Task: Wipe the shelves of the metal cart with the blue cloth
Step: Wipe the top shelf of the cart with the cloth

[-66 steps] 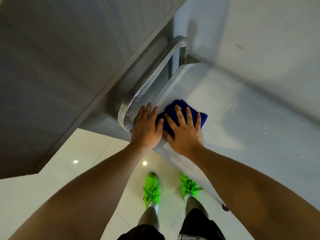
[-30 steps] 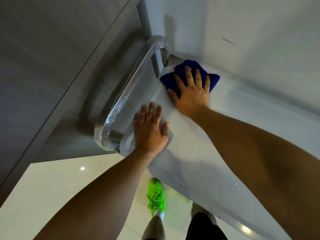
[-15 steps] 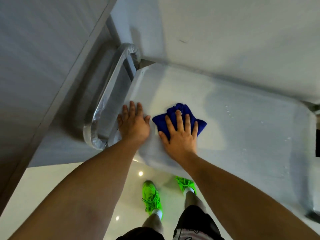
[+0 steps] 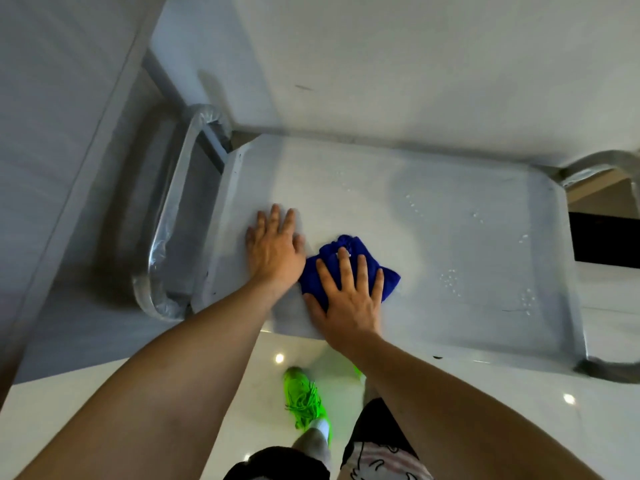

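The metal cart's top shelf [image 4: 450, 216] fills the middle of the head view, a flat grey tray with a raised rim. The blue cloth [image 4: 363, 259] lies bunched on its near left part. My right hand [image 4: 346, 299] presses flat on the cloth with straight, spread fingers. My left hand [image 4: 273, 251] rests flat on the bare shelf just left of the cloth, fingers straight. Water droplets [image 4: 450, 285] speckle the shelf to the right of the cloth.
The cart's tubular handle [image 4: 166, 216] curves off the left end, wrapped in clear film. A second handle [image 4: 602, 164] shows at the far right corner. A white wall [image 4: 415, 64] stands right behind the cart and a grey panel [image 4: 52, 133] to its left. My green shoes [image 4: 304, 396] stand on glossy floor tiles.
My right hand slid the cloth back from the far left corner to the near side, then a little right. My left hand moved from the shelf's edge onto its surface.
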Tool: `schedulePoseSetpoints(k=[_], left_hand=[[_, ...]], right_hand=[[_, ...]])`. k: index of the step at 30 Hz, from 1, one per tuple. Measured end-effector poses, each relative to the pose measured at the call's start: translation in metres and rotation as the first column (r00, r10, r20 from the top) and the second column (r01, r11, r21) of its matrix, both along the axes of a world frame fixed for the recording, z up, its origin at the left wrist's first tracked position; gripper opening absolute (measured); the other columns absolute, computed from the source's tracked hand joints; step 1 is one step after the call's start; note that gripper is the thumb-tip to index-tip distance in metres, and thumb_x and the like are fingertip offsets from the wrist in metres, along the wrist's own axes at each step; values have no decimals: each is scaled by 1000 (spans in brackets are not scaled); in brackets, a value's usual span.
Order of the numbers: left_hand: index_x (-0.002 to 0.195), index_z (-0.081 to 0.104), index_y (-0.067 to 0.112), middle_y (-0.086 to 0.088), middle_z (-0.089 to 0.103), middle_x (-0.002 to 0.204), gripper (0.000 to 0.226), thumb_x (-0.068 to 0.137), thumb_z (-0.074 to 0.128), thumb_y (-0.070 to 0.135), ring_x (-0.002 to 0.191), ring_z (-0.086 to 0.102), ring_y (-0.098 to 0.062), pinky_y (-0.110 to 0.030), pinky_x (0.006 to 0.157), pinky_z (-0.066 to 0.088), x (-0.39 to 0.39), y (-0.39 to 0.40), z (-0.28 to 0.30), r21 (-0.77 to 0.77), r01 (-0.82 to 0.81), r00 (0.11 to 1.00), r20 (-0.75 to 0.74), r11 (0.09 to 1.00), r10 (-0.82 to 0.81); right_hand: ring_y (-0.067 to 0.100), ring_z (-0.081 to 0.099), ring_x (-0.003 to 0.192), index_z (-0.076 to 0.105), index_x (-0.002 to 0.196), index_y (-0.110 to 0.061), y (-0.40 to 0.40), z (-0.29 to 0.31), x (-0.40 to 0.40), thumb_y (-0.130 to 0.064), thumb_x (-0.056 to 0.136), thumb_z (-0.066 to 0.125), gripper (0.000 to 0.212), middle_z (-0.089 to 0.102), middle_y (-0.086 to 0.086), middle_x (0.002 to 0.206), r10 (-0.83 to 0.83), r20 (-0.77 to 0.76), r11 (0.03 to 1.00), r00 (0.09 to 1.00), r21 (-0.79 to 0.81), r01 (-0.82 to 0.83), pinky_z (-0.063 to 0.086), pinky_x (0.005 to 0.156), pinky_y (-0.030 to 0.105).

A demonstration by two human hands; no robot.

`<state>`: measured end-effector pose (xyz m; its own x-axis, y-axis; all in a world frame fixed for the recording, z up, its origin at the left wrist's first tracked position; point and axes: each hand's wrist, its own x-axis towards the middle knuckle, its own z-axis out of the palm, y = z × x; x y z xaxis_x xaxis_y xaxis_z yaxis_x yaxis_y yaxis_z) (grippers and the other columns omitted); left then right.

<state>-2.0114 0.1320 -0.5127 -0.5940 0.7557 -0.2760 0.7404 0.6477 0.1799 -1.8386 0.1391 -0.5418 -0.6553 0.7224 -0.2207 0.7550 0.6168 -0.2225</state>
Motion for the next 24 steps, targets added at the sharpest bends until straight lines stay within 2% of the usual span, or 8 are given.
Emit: schedulePoseSetpoints(k=[6,12,16,24], left_hand=[[156,19,27,-3,13,165,54,103,30,36,151,3,-28,-49,121,0,1,39,-2,65,-21,1000,0,998,21],[152,30,26,-6,25,161,54,101,30,42,149,15,-30,-56,118,10,-2,61,-11,58,-51,998,-23,997,53],[154,26,28,-3,17,164,57,100,23,50,150,10,-30,-63,116,7,1,63,-22,-16,-74,995,-62,997,73],[154,21,30,-1,11,165,57,101,22,52,151,4,-28,-64,116,3,-2,61,-27,-30,-66,997,-32,997,65]], right_hand=[[37,1,154,22,158,-41,72,-10,-30,-72,96,18,70,9,4,170,-59,-11,998,998,-3,59,-9,118,62],[36,-3,154,17,158,-40,143,-14,-68,-73,96,18,70,3,4,170,-98,-23,995,995,33,99,-6,118,64],[38,-3,154,15,159,-40,177,-15,-94,-73,95,14,72,1,5,170,-113,-14,992,993,57,114,-5,118,65],[37,-5,154,13,160,-37,181,-12,-100,-71,98,15,71,-2,5,170,-108,-37,994,993,33,109,-5,119,64]])
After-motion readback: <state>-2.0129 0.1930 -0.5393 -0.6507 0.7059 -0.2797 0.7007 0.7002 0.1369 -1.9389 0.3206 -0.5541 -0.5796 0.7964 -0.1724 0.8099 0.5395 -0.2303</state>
